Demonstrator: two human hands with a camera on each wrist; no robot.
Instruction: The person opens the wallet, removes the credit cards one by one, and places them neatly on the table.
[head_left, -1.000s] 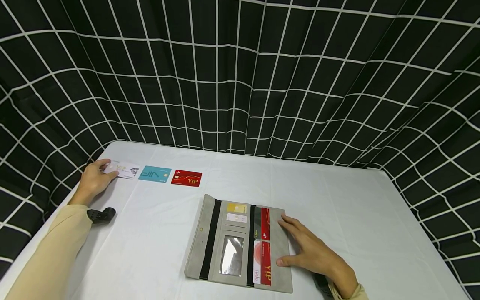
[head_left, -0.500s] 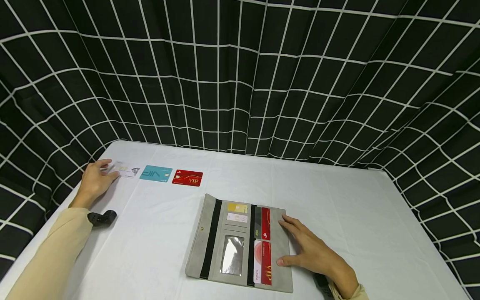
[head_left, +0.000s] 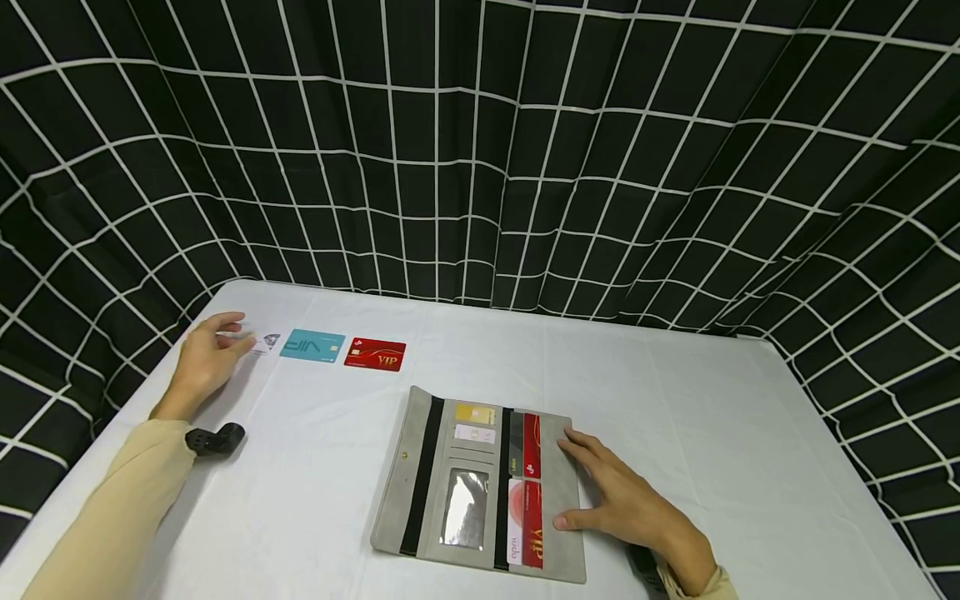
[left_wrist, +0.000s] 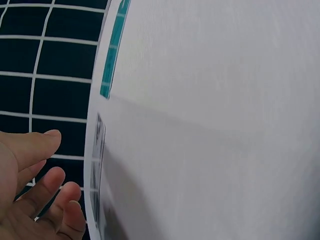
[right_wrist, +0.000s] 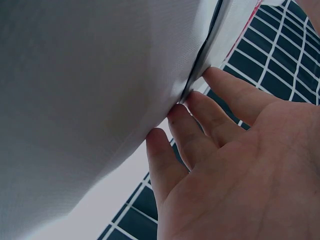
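In the head view my left hand [head_left: 206,362] hovers at the far left over a white card [head_left: 268,342], covering most of it. The left wrist view shows the loosely bent fingers apart from that card, which lies on the table. To its right lie a teal card [head_left: 312,346] and a red VIP card [head_left: 375,354]. My right hand [head_left: 626,504] rests along the right edge of an unfolded grey wallet [head_left: 562,550], fingers extended. Yellow [head_left: 476,414] and white [head_left: 475,433] cards sit in the wallet's middle slots. Red [head_left: 532,446], dark grey and pink-white cards fill its right-hand slots.
A white cloth [head_left: 675,392] covers the table. Black curtains with a white grid [head_left: 465,167] surround its back and sides. The wallet has a clear window pocket [head_left: 465,508] and a flap with a snap [head_left: 404,456] at its left.
My left hand has let go of the white card and lifted off, moving slightly right over it. The card now lies flat beside the teal one. The right hand has stayed on the wallet.
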